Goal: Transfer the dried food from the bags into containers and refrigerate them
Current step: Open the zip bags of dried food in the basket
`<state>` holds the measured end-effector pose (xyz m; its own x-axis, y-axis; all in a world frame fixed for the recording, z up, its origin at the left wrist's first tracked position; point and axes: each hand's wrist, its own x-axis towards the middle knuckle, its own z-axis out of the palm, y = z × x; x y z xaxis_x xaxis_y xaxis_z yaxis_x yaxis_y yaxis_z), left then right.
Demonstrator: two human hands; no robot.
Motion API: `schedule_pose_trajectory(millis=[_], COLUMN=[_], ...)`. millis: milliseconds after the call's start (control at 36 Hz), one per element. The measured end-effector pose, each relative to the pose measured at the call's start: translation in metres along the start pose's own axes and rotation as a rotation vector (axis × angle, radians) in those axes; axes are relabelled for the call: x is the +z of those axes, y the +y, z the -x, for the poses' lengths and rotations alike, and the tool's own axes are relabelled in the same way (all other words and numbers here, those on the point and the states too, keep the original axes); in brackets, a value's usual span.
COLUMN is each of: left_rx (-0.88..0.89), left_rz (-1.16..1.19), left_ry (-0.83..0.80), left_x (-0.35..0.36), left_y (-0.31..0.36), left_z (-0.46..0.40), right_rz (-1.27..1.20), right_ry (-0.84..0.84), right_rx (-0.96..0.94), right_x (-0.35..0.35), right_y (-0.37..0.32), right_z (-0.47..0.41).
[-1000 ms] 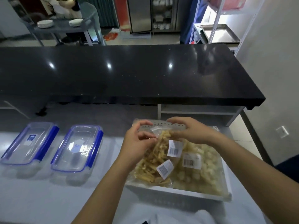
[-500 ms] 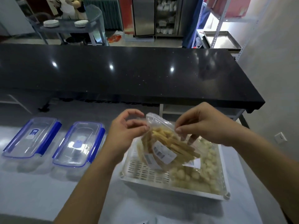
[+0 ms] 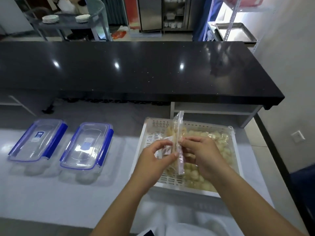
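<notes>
- Both hands meet at centre right of the frame: the left hand (image 3: 154, 156) and right hand (image 3: 198, 154) each pinch one side of a clear bag (image 3: 178, 133) of yellowish sticks, fingers curled on the plastic.
- The bag is held edge-on, its sealed strip pointing up the frame; I'd say the hands grip opposite sides so they can pull the seal apart.
- It hangs over the white basket (image 3: 146, 133), probably so anything that spills drops back in.
- A second bag (image 3: 213, 145) of pale round pieces lies flat in the basket, under and right of the hands.
- At centre left, well apart from the basket, two boxes with blue clips sit side by side: the left box (image 3: 36, 140) and the right box (image 3: 86, 144), both with lids on.
- Nothing has been tipped out yet, as far as I can judge; a lid must come off before pouring.
- A black counter (image 3: 136, 70) spans the upper frame.
</notes>
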<state>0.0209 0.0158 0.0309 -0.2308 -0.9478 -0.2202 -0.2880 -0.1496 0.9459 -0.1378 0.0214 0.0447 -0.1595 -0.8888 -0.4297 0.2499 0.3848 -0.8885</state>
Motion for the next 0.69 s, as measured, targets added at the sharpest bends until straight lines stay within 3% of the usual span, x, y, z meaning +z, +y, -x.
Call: schedule_pose_trajectory(millis=[306,528,694], left_rx=[0.034,0.03,-0.032], left_rz=[0.02,0.11,0.0], left_ry=[0.07,0.006,-0.001], left_x=[-0.011,-0.038,-0.032], left_y=[0.014,0.033,0.019], left_z=[-0.009,-0.003,0.003], right_rz=[0.008,-0.014,0.075], right_ry=[-0.12,-0.242,-0.175], right_rx=[-0.026,-0.095,-0.074], right_x=[0.022,0.028,0.024], right_y=[-0.018,-0.034,-0.01], right_z=[-0.01,0.0,0.006])
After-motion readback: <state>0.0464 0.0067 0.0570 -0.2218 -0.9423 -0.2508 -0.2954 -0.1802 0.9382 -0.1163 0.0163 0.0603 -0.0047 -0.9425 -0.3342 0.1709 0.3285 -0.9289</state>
